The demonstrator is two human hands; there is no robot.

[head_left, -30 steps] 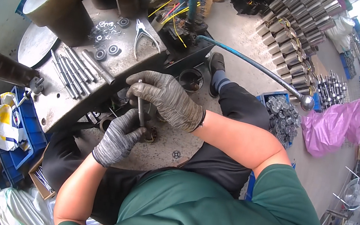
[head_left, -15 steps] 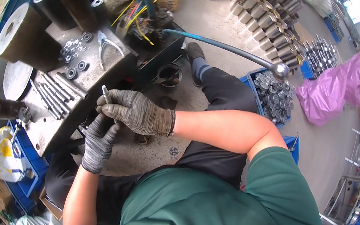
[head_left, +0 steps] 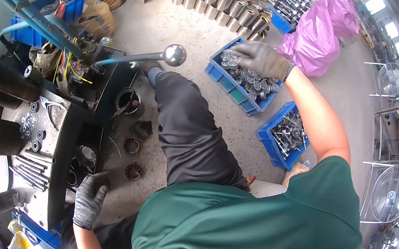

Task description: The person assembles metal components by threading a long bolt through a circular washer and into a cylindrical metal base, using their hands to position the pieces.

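Note:
My right hand [head_left: 264,60], in a grey glove, reaches over a blue crate [head_left: 233,86] heaped with round metal parts [head_left: 255,85]. Its fingers are smeared by motion, so whether they hold anything is unclear. My left hand [head_left: 89,202], also gloved, is low beside the front edge of the workbench [head_left: 44,201]. Its thumb stands apart from the fingers and nothing shows between them. Several thin metal rods [head_left: 32,173] lie side by side on the bench. Beyond them are dark bearing rings [head_left: 36,146], small loose rings [head_left: 27,123] and pliers [head_left: 54,114].
A press lever with a ball end [head_left: 174,55] juts out ahead of the bench. Another blue crate [head_left: 279,154] holds shaft-like metal parts. A bucket [head_left: 129,102] and wound ring parts [head_left: 134,172] are on the floor. Metal cylinders [head_left: 224,2] stand in rows farther off.
My right hand has left the rod it held near my left hand and swung right to the crate of round parts. My left hand has dropped lower, and the view has turned right.

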